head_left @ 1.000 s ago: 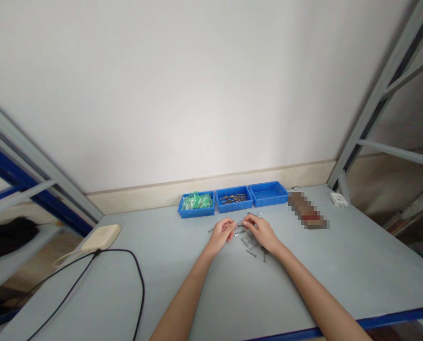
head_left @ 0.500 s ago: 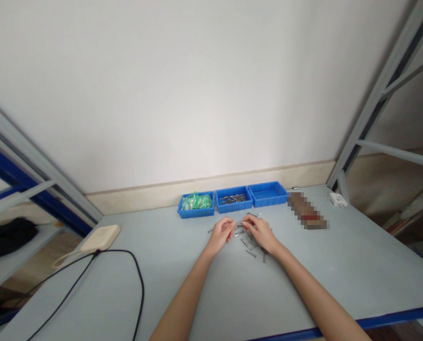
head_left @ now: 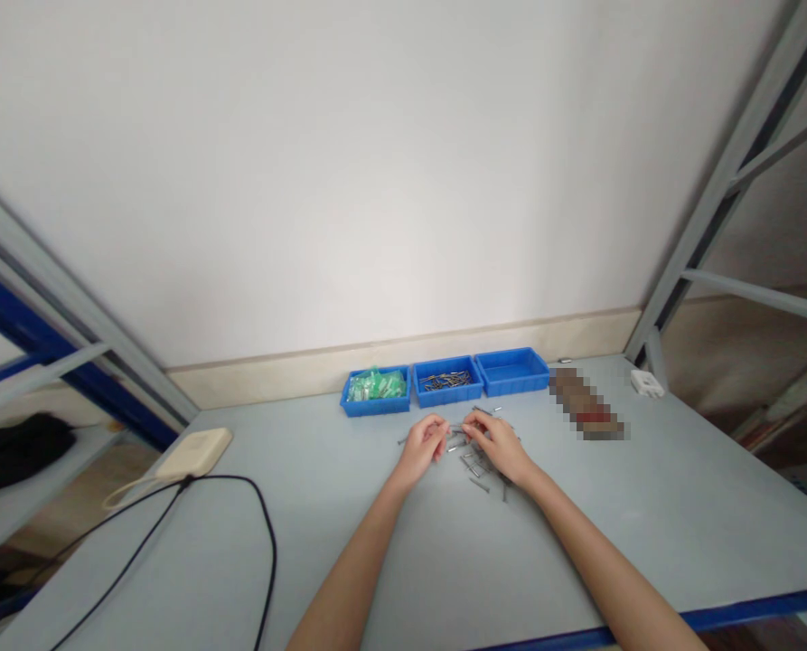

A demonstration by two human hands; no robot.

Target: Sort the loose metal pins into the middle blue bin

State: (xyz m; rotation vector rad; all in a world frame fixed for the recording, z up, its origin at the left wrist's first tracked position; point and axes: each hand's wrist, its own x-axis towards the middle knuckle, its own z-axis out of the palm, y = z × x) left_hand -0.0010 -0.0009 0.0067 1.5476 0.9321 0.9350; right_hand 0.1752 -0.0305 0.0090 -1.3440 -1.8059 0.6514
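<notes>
Head view: slim grey metal pins (head_left: 476,463) lie crisscrossed beside the right hand (head_left: 499,447).

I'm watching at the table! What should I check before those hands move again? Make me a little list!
1. Left hand and right hand at the metal pins: ok, both are right by them.
2. Something pinched in the fingers: cannot tell, the hands hide it.
3. Middle blue bin: ok, flat on the gray table, beyond the hands.
4. Black cable: ok, well left of the hands.
</notes>
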